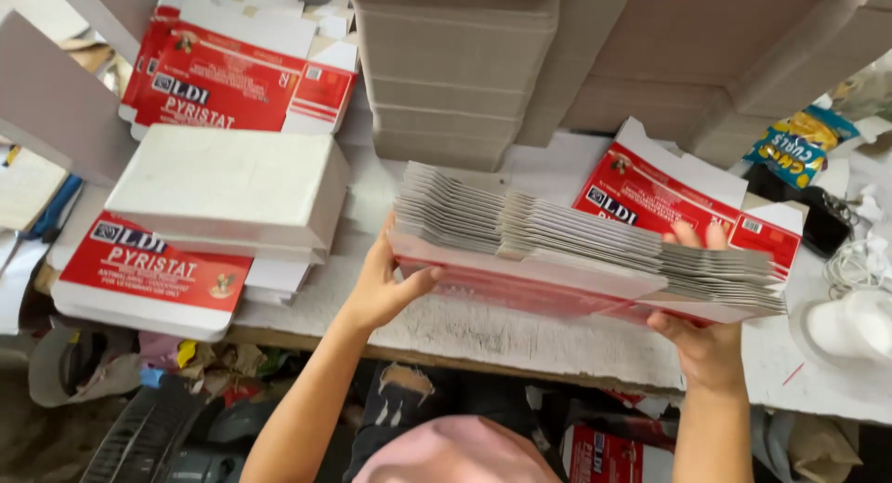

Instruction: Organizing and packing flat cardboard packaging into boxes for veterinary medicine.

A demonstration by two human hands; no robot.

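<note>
Gripping a fanned stack of flat cartons (585,251) from both ends, the hands sit well apart, each clamped on it. The left hand (386,283) pinches the stack's 9 o'clock end, thumb on the near face. The right hand (701,339) holds the 3 o'clock end from below, fingertips (688,232) curling over the far edge. The stack hangs level just above the worktop (502,339), its grey edges stepped like shingles, a red face turned toward the person.

At 2 o'clock from the stack a red-and-white flat carton (650,190) lies partly beneath it. At 12 o'clock stand tall grey piles of board (455,74). At 9 o'clock a white bundle (228,181) rests on more red cartons (153,274). A snack bag (799,144) lies at the far 2 o'clock, and a white cable (850,265) at 3 o'clock.
</note>
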